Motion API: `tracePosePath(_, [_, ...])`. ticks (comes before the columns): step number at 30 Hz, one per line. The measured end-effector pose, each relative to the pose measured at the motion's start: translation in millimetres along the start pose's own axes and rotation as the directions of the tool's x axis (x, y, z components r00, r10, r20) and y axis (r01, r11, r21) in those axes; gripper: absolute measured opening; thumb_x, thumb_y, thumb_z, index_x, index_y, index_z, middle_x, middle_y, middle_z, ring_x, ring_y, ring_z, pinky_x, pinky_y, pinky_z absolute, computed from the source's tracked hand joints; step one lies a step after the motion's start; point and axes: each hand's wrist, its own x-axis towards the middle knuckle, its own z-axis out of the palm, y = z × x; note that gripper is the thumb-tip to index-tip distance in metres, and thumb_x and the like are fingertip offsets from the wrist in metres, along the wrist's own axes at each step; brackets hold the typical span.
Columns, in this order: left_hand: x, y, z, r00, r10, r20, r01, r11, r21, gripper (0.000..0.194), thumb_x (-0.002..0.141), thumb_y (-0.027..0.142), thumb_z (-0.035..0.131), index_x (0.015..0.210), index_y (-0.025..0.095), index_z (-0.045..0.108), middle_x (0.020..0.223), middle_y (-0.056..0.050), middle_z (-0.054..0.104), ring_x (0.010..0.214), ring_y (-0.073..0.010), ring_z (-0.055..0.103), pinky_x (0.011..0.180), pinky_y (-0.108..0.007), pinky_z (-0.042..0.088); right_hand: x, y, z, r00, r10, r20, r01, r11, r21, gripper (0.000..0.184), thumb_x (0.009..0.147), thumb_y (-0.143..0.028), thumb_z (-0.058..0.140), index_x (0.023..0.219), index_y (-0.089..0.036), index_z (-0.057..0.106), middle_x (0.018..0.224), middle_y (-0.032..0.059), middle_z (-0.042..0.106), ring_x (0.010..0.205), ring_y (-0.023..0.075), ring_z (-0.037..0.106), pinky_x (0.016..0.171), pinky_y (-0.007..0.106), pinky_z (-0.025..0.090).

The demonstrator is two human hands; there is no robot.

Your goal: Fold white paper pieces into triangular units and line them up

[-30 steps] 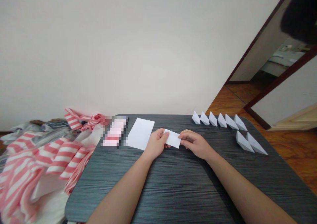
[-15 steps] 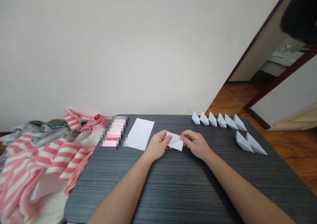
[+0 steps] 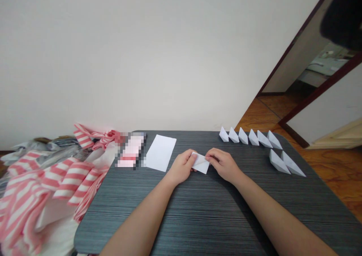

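Observation:
Between my two hands is a small folded white sheet of paper (image 3: 201, 164), held just above the dark table (image 3: 195, 214). My left hand (image 3: 182, 167) grips its left end, thumb on top and fingers underneath. At the upper right corner, my right hand (image 3: 222, 163) pinches the paper between thumb and fingertips. A crease or flap edge runs across the paper's face. To the left of my left hand lies a flat white sheet of paper (image 3: 161, 153). Beyond my right hand stand several folded paper boats (image 3: 243, 136) in a row, with two more paper boats (image 3: 285, 163) nearer.
A blurred-out pink and white item (image 3: 131, 150) lies at the table's back left. Red-and-white striped cloth (image 3: 68, 178) is heaped left of the table. A pale wall (image 3: 169, 60) rises behind, and wooden floor (image 3: 336, 167) shows at the right.
The folded paper has tilted slightly, its right end a little lower. My left hand has shifted slightly right; the right hand keeps its pinch at the corner.

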Motion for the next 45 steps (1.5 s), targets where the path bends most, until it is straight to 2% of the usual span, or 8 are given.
tracePosePath(5, [-1.2, 4.4, -0.6, 0.998, 0.041, -0.039, -0.037, 0.995, 0.095, 0.025, 0.076, 0.036, 0.058, 0.093, 0.018, 0.057, 0.077, -0.001, 0.06, 0.07, -0.0136, 0.055, 0.063, -0.023, 0.041, -1.0, 0.8, 1.7, 1.0, 0.015, 0.026, -0.015, 1.0, -0.001, 0.012, 0.086, -0.024, 0.05, 0.078, -0.02, 0.059, 0.074, 0.002, 0.059, 0.069, 0.0156, 0.056, 0.066, 0.027, 0.042])
tracePosePath(9, [0.3, -0.8, 1.8, 0.999, -0.02, -0.049, 0.022, 0.999, 0.034, 0.025, 0.08, 0.038, 0.052, 0.093, 0.018, 0.056, 0.07, 0.0, 0.059, 0.06, -0.0118, 0.053, 0.056, -0.022, 0.04, -2.9, 5.2, 2.7, 0.995, 0.099, 0.0, -0.099, 0.991, 0.085, 0.014, 0.086, -0.025, 0.049, 0.094, -0.02, 0.059, 0.073, 0.0013, 0.061, 0.064, 0.0144, 0.058, 0.062, 0.026, 0.044])
tracePosePath(11, [1.1, -3.6, 2.5, 0.998, -0.029, -0.056, 0.029, 1.0, 0.005, 0.025, 0.081, 0.039, 0.051, 0.094, 0.017, 0.055, 0.068, 0.0, 0.059, 0.057, -0.0114, 0.053, 0.054, -0.022, 0.039, -3.4, 6.2, 1.5, 0.993, 0.119, 0.026, -0.121, 0.988, 0.1, 0.018, 0.086, -0.025, 0.048, 0.099, -0.019, 0.059, 0.07, 0.0008, 0.062, 0.062, 0.0141, 0.059, 0.061, 0.026, 0.044])
tracePosePath(16, [1.8, -5.8, 1.8, 0.998, -0.031, -0.054, 0.031, 0.999, -0.014, 0.024, 0.082, 0.039, 0.049, 0.09, 0.017, 0.054, 0.066, 0.0, 0.058, 0.055, -0.011, 0.054, 0.053, -0.021, 0.04, -3.6, 4.9, -0.8, 0.986, 0.118, 0.118, -0.129, 0.988, 0.089, 0.018, 0.087, -0.024, 0.047, 0.084, -0.018, 0.064, 0.064, 0.0001, 0.062, 0.054, 0.0119, 0.059, 0.056, 0.024, 0.044])
tracePosePath(31, [1.3, -8.0, 1.9, 0.998, -0.042, -0.045, 0.041, 0.999, -0.026, 0.026, 0.083, 0.041, 0.048, 0.09, 0.016, 0.055, 0.064, 0.0, 0.058, 0.051, -0.0106, 0.054, 0.05, -0.021, 0.04, -3.5, 6.2, 5.2, 0.972, 0.205, 0.113, -0.222, 0.959, 0.175, 0.032, 0.09, -0.03, 0.043, 0.063, -0.018, 0.055, 0.053, -0.001, 0.059, 0.046, 0.0112, 0.057, 0.051, 0.023, 0.044])
tracePosePath(36, [0.9, -7.3, 1.7, 0.997, -0.051, -0.063, 0.049, 0.998, -0.026, 0.027, 0.083, 0.042, 0.047, 0.09, 0.016, 0.054, 0.063, 0.0, 0.058, 0.05, -0.0105, 0.054, 0.049, -0.021, 0.04, -3.9, 8.3, 4.3, 0.969, 0.221, 0.106, -0.241, 0.943, 0.23, 0.035, 0.092, -0.032, 0.037, 0.07, -0.017, 0.058, 0.057, 0.0005, 0.061, 0.048, 0.0115, 0.057, 0.053, 0.024, 0.044])
tracePosePath(39, [0.7, -6.7, 1.6, 0.997, -0.047, -0.069, 0.046, 0.999, -0.011, 0.027, 0.084, 0.042, 0.047, 0.089, 0.017, 0.054, 0.062, 0.001, 0.058, 0.05, -0.0105, 0.054, 0.049, -0.021, 0.041, -4.3, 9.0, 3.8, 0.967, 0.224, 0.124, -0.249, 0.935, 0.251, 0.03, 0.091, -0.032, 0.039, 0.076, -0.017, 0.059, 0.061, 0.0009, 0.062, 0.05, 0.0117, 0.058, 0.053, 0.024, 0.045])
tracePosePath(45, [0.2, -6.3, 1.5, 0.997, -0.047, -0.068, 0.046, 0.999, -0.003, 0.027, 0.084, 0.042, 0.046, 0.086, 0.016, 0.054, 0.063, 0.0, 0.058, 0.049, -0.0105, 0.055, 0.048, -0.02, 0.041, -4.0, 5.9, 4.6, 0.967, 0.212, 0.144, -0.239, 0.948, 0.209, 0.026, 0.089, -0.03, 0.044, 0.071, -0.017, 0.057, 0.06, -0.0003, 0.061, 0.051, 0.0113, 0.057, 0.055, 0.023, 0.045])
